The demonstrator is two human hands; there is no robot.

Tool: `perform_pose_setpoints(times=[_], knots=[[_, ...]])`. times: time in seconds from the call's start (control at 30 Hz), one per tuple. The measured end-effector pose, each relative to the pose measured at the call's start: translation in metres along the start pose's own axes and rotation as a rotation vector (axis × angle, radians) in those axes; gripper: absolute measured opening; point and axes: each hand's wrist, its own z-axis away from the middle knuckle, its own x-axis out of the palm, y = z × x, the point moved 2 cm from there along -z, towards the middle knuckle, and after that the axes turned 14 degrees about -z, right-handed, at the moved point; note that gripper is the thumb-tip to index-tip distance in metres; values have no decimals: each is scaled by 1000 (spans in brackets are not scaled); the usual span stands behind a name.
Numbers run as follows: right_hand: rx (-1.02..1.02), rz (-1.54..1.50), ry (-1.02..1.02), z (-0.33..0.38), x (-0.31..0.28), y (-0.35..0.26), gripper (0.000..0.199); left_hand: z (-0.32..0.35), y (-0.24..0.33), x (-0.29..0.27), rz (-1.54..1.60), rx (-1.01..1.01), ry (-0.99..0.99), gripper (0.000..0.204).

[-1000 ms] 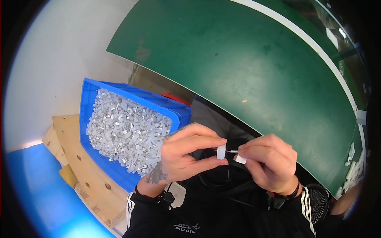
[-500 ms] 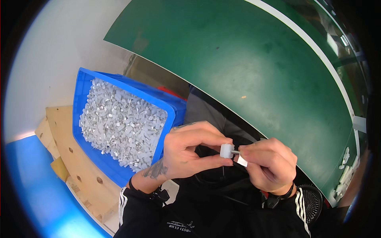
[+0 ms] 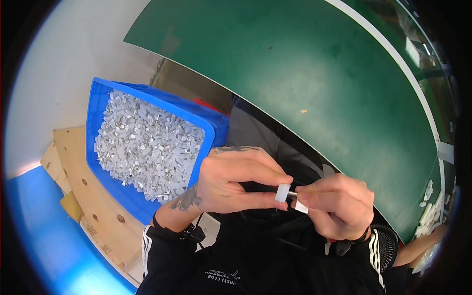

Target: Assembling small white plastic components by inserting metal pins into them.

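Note:
My left hand (image 3: pixel 236 179) pinches a small translucent white plastic block (image 3: pixel 282 192) between thumb and forefinger. Close beside it, my right hand (image 3: pixel 341 204) grips a thin metal pin (image 3: pixel 292 193) with its fingertips. A shiny flat metal tab (image 3: pixel 300 207) shows below the pin, by the right fingertips. The pin points at the block and its end meets the block's side; whether it goes into it I cannot tell. Both hands are held in front of my chest, near the green table's edge.
At the left, a blue bin (image 3: pixel 211 135) holds a heap of small white and metal pieces (image 3: pixel 147 142). Wooden boards (image 3: pixel 93 196) lie beside it. A green table (image 3: pixel 295 64) spans the far side, with white parts (image 3: pixel 428 216) and another person's arm (image 3: pixel 418 248) at right.
The white block has turned and now looks narrower. Both hands stay close together. Another person's arm has come into view at the lower right, and the whole view has shifted slightly.

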Motion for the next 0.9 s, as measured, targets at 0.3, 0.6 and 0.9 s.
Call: perform_pose_setpoints(times=[0.3,0.6,0.9], knots=[[-17,17,54,2,1,-1,23,0,-7,7,55,34,0,35],[-144,92,89,9,9,0,26,7,-10,15,213,-97,55,29],[-116,87,80,10,5,-2,25,-5,-4,11,85,73,7,37]])
